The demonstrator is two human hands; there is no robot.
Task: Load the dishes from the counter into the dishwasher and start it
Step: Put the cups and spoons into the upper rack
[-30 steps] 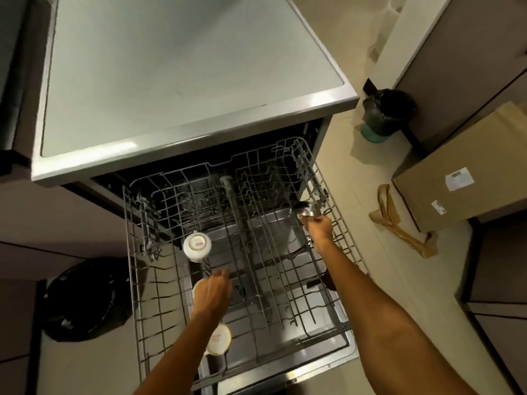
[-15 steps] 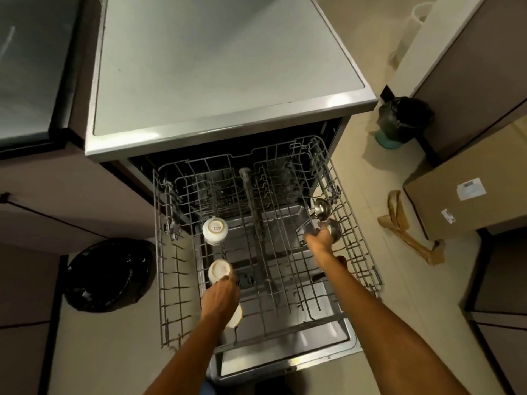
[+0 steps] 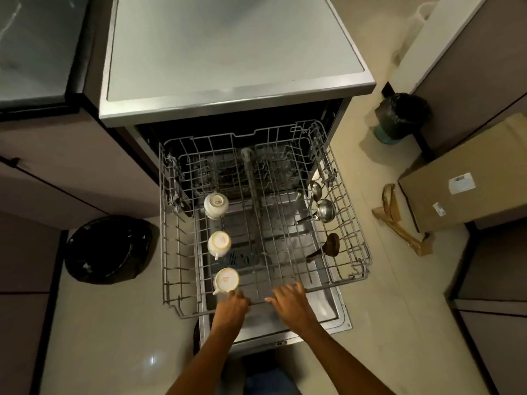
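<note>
**Both hands at the front of the rack**

The pulled-out wire rack [image 3: 353, 246] is the thing to look from. It sticks out of the dishwasher [image 3: 233, 106], over the open door.

Three cups sit in a row along the rack's left side. The back cup [image 3: 216, 205], the middle cup [image 3: 219, 243] and the front cup [image 3: 226, 280] are all upside down. That way, I think, water can run out and not pool inside.

On the rack's right side lie the spoons: a small ladle [image 3: 316, 189], a bigger ladle [image 3: 326, 210] and a dark wooden spoon [image 3: 332, 245]. They lean between the wires, which probably keeps them from sliding.

The left hand [image 3: 231, 306] is at the rack's front rail, just by the front cup, with fingers bent over the rail. The right hand [image 3: 289, 302] is on the same rail, fingers spread and fairly loose. Neither holds a dish. Two hands on the front suggest a push, to slide the rack in straight.

A black bag [image 3: 108, 249] sits on the floor left of the rack.
</note>
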